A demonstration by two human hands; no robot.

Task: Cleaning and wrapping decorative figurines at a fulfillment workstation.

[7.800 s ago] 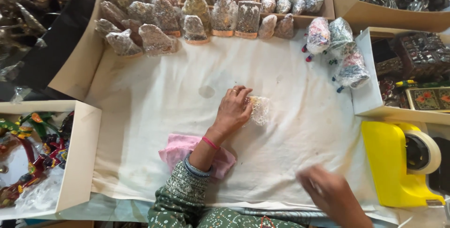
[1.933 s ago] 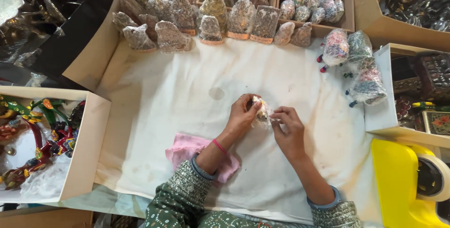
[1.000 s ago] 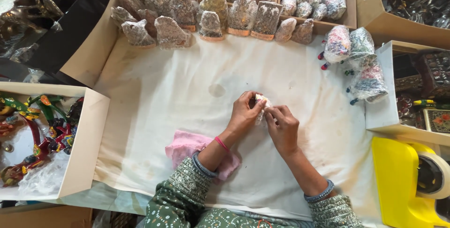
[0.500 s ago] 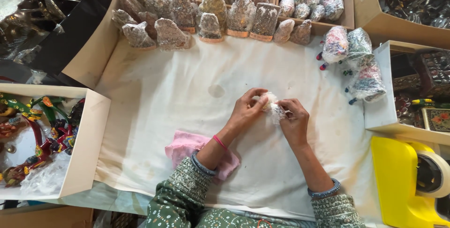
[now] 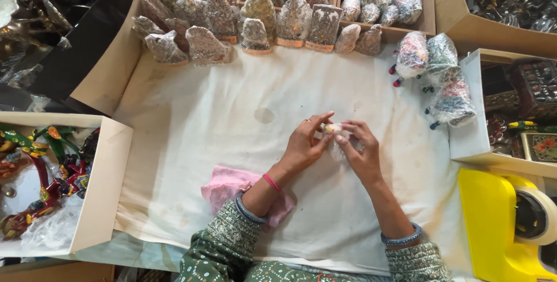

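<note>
My left hand (image 5: 304,145) and my right hand (image 5: 361,151) meet over the middle of a white cloth (image 5: 191,143). Together they pinch a small plastic-wrapped item (image 5: 335,143) between the fingertips, raised a little off the cloth. The item is mostly hidden by my fingers; only a pale tip and some clear wrap show. A pink cloth (image 5: 223,184) lies under my left forearm.
Rows of plastic-wrapped figurines (image 5: 255,15) stand in cardboard trays at the back. Three wrapped colourful pieces (image 5: 438,73) lie at the right. A box of painted wooden items (image 5: 40,172) sits at the left, and a yellow tape dispenser (image 5: 510,224) at the lower right.
My right hand has come in from the lower right to join the left on the small wrapped item. Both hands have lifted it and shifted slightly right.
</note>
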